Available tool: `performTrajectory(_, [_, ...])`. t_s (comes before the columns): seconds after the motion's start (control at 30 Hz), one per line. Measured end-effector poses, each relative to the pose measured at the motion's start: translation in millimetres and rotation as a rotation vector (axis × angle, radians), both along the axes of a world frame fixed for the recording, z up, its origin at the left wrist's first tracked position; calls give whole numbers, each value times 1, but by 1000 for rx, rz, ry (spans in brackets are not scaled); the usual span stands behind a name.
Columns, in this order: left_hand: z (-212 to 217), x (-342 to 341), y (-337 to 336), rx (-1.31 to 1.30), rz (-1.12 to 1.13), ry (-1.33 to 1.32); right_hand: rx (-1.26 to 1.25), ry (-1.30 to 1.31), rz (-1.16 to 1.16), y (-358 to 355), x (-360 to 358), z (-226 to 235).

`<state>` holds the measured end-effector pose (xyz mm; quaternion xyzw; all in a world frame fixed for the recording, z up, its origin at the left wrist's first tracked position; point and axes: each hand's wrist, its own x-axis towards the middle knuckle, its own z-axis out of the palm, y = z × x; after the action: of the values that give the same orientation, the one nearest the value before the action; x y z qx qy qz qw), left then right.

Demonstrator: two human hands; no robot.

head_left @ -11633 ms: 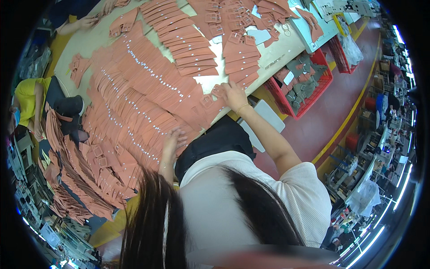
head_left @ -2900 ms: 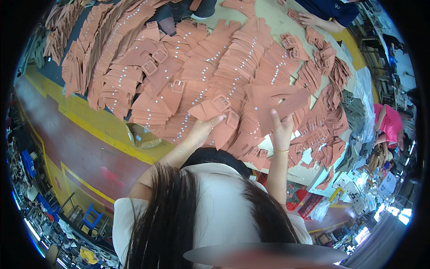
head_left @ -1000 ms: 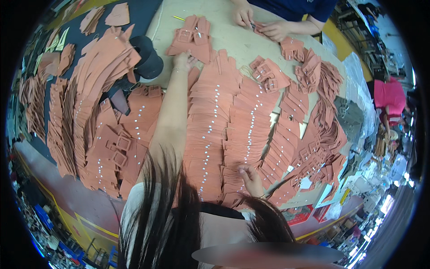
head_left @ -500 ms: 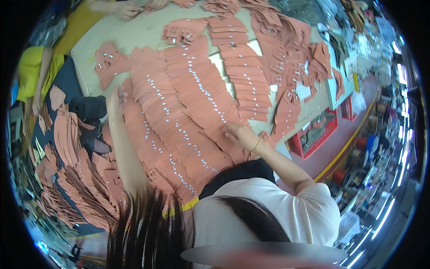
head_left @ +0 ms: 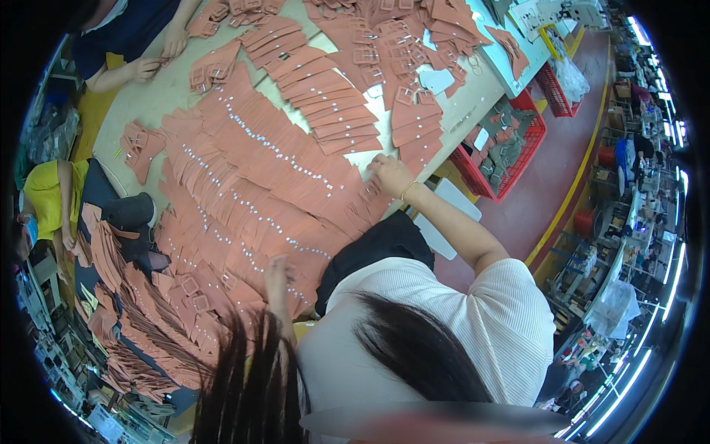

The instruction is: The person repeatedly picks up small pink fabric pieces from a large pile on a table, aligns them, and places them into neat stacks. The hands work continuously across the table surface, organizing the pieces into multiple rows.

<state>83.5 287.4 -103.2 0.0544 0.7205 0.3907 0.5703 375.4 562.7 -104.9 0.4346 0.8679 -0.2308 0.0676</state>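
Overlapping salmon-coloured cut pieces (head_left: 259,159), flat and strap-like, lie fanned in long rows, many with a small white label. At the near edge of these rows my left hand (head_left: 278,275) hovers or rests with fingers apart, slightly blurred; nothing shows in it. My right hand (head_left: 390,176) is at the right end of the rows, fingers loosely bent and apart, beside a shorter row of labelled pieces (head_left: 325,100). Whether its fingertips touch the pieces is unclear. Buckled straps (head_left: 366,55) lie in a heap farther off.
The pale table (head_left: 473,100) carries everything. Red crates (head_left: 529,140) stand on the floor to the right. More pieces (head_left: 140,311) hang over a dark support at left, near a black cylinder (head_left: 129,211). Another person's hands (head_left: 148,68) work at the far left; a yellow-clad person (head_left: 46,196) is at left.
The view has shifted, so the table appears turned. My left hand has come back from the far left edge of the rows to their near edge. My right hand has moved to the rows' right end.
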Motion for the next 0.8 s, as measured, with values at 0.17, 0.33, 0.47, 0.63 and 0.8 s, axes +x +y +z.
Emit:
performTrajectory(0.17, [15, 70, 16, -8, -232, -58, 264, -57, -237, 21, 47, -5])
performTrajectory(0.33, [29, 70, 30, -10, -138, -10, 502, -180, -294, 57, 82, -19])
performTrajectory(0.47, [39, 59, 29, 14, -98, 90, 454, -311, -273, 75, 87, -32])
performTrajectory(0.63, [51, 67, 26, 1, -44, 123, 402, -351, -236, 82, 88, -37])
performTrajectory(0.8, [52, 96, 37, 20, -86, 44, 427, -217, -249, 84, 71, 3])
